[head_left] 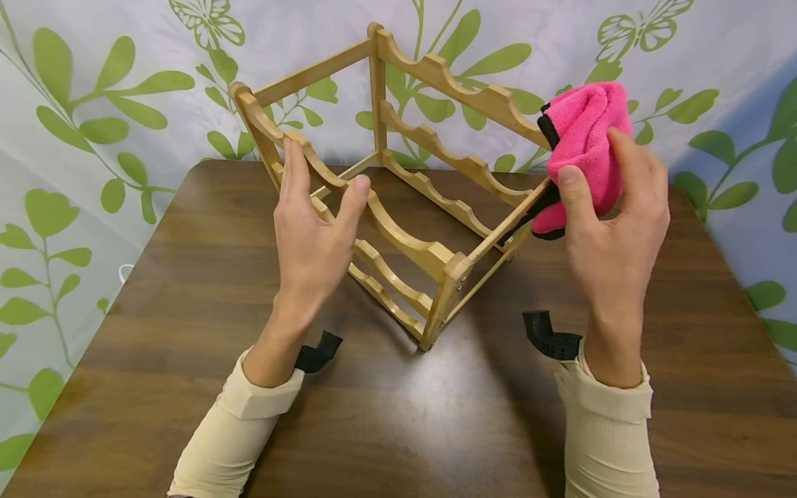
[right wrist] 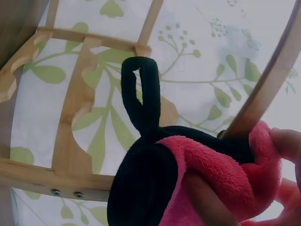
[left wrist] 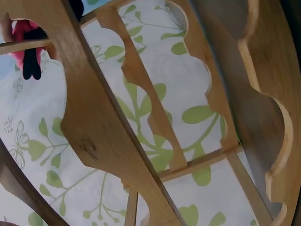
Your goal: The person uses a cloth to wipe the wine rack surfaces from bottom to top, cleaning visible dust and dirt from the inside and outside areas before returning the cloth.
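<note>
A wooden wine rack [head_left: 436, 259] with scalloped rails stands at an angle on the table. The left hand [head_left: 314, 232] is at the upper rail of its left side, fingers straight and thumb spread apart; whether the fingertips touch the wood I cannot tell. The right hand [head_left: 619, 221] pinches a bunched pink plush cloth [head_left: 588, 149] with black edging between thumb and fingers. This cloth is at the rack's right end, by the upper bar. In the right wrist view, a black loop [right wrist: 141, 94] sticks up from the cloth, in front of the rack's rails [right wrist: 73, 113].
The brown wood-grain table [head_left: 448, 422] extends beneath and in front of the rack. Behind it hangs a white backdrop [head_left: 143, 41] with green leaves and butterflies. Black curved pieces [head_left: 551, 337] project beside both wrists, at the cream sleeves.
</note>
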`<state>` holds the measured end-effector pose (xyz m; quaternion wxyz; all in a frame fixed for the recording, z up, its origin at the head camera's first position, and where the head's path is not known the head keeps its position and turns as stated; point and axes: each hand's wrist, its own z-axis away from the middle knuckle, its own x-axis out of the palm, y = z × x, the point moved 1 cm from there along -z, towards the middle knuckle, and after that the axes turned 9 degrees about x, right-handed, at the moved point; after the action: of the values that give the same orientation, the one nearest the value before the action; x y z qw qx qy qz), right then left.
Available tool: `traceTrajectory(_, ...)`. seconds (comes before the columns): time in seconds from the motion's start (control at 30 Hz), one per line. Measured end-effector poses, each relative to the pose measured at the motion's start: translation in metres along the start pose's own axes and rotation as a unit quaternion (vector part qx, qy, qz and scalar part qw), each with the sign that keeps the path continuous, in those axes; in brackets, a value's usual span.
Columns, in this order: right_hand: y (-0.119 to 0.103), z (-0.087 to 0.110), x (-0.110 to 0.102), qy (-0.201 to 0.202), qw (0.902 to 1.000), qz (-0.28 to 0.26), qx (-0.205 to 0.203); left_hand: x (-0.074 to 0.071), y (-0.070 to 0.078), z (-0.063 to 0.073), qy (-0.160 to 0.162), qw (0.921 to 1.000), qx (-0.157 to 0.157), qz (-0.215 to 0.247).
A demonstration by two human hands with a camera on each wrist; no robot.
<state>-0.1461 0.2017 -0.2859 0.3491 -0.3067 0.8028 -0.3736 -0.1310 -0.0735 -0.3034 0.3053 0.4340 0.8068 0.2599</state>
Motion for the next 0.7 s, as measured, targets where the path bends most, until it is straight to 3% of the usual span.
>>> traceTrajectory(0.17,0.001,0.001,0.003,-0.013,0.9994,-0.031,0.004,0.004,-0.007,-0.004,0.025,0.9956,0.023,0.087)
traceTrajectory(0.33,-0.002,0.006,0.006,-0.036,0.9971,-0.066,-0.014,0.004,-0.015,-0.010,0.031,0.9862,0.024,0.161)
traceTrajectory(0.7,-0.018,0.018,0.002,-0.094,0.9927,-0.064,-0.042,0.005,-0.021,-0.017,0.050,0.9860,0.033,0.155)
